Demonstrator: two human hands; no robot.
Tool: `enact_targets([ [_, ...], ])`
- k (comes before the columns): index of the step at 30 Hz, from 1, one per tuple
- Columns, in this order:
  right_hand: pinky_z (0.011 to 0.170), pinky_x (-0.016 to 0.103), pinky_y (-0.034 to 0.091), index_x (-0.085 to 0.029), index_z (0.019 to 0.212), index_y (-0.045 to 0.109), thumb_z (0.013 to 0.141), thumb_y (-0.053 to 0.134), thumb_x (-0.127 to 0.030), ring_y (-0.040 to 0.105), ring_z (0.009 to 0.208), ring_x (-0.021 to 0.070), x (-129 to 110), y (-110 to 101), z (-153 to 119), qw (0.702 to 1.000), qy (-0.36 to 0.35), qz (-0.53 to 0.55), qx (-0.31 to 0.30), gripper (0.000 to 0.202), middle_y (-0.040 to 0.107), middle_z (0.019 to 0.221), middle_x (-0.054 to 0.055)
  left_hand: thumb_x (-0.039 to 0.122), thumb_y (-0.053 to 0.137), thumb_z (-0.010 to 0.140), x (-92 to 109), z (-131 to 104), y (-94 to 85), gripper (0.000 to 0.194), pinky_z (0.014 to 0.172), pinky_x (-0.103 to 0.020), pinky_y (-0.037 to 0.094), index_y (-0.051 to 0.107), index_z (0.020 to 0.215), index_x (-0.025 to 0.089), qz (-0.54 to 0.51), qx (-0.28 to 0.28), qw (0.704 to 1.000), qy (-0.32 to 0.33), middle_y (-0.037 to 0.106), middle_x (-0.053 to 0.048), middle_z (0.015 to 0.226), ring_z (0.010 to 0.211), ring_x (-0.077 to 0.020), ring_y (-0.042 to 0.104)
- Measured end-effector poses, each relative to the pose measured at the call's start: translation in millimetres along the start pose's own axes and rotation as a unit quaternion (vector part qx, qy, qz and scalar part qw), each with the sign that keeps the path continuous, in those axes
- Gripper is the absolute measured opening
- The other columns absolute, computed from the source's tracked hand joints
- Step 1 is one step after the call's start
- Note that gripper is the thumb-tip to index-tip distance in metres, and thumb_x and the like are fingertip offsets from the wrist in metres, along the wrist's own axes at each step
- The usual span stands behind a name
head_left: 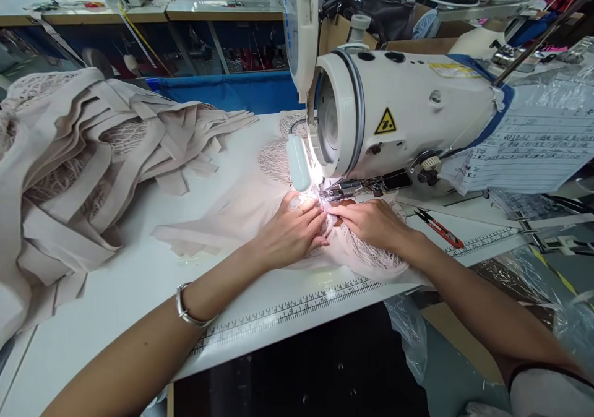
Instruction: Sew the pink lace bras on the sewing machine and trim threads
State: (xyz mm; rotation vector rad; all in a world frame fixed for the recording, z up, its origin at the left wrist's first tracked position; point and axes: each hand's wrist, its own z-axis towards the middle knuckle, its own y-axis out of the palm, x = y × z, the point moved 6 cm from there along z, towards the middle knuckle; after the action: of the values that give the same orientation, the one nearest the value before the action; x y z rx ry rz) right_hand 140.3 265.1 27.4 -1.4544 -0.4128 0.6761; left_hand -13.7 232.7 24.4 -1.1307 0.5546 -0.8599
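Note:
A pale pink garment piece with lace panels [273, 162] lies under the needle area of a white sewing machine [413, 104]. My left hand [294, 228], with a ring on one finger, bends its fingers onto the cloth just left of the presser foot. On the other side, my right hand [378, 222] pinches the cloth edge, its fingertips close to the left ones. A small lamp [298, 162] shines brightly on the stitching spot, and the glare hides the needle tip. Part of the lace hangs in folds beneath my right hand.
A tall heap of matching pink pieces [93, 157] covers the table's left side. Red-handled thread snips [440, 228] lie right of my right hand. A printed ruler [297, 309] follows the front edge. Handwritten paper sheets [529, 132] hang at the machine's right.

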Motion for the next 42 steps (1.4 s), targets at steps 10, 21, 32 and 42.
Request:
enact_targets([
  [10, 0.064, 0.028, 0.037, -0.026, 0.124, 0.072, 0.096, 0.049, -0.013, 0.068, 0.079, 0.0179, 7.4, 1.0, 5.1, 1.0, 0.004, -0.013, -0.021, 0.038, 0.08, 0.097, 0.003, 0.037, 0.035, 0.109, -5.3, 0.0, 0.2, 0.041, 0.113, -0.065, 0.026, 0.065, 0.123, 0.012, -0.012, -0.008, 1.0, -0.009, 0.069, -0.016, 0.129, 0.128, -0.0332, 0.059],
  [21, 0.056, 0.028, 0.025, -0.017, 0.128, 0.063, 0.097, 0.046, -0.016, 0.054, 0.061, 0.0173, 10.0, -1.7, -28.9, 0.997, 0.04, -0.058, -0.045, 0.035, 0.068, 0.071, 0.002, 0.037, 0.033, 0.109, 0.3, 3.2, 2.6, 0.041, 0.111, -0.058, 0.028, 0.065, 0.112, 0.012, -0.006, -0.018, 1.0, -0.018, 0.071, -0.014, 0.115, 0.113, -0.0288, 0.062],
  [32, 0.062, 0.027, 0.032, -0.035, 0.144, 0.06, 0.089, 0.049, -0.009, 0.057, 0.066, 0.0161, 8.1, 1.1, -13.1, 0.998, 0.006, -0.003, -0.066, 0.062, 0.074, 0.083, 0.001, 0.032, 0.044, 0.106, -1.0, 2.6, 1.3, 0.031, 0.112, -0.06, 0.027, 0.067, 0.117, 0.014, -0.01, -0.014, 0.999, -0.03, 0.068, -0.015, 0.13, 0.13, -0.0345, 0.056],
  [42, 0.061, 0.027, 0.036, -0.024, 0.141, 0.059, 0.092, 0.047, -0.008, 0.064, 0.074, 0.0179, 13.0, 4.5, -6.8, 0.999, 0.011, -0.011, -0.029, 0.054, 0.077, 0.101, 0.005, 0.035, 0.033, 0.109, -5.4, 2.1, 3.1, 0.039, 0.11, -0.059, 0.029, 0.063, 0.123, 0.015, 0.024, -0.005, 0.999, -0.041, 0.069, -0.015, 0.128, 0.121, -0.0313, 0.061],
])
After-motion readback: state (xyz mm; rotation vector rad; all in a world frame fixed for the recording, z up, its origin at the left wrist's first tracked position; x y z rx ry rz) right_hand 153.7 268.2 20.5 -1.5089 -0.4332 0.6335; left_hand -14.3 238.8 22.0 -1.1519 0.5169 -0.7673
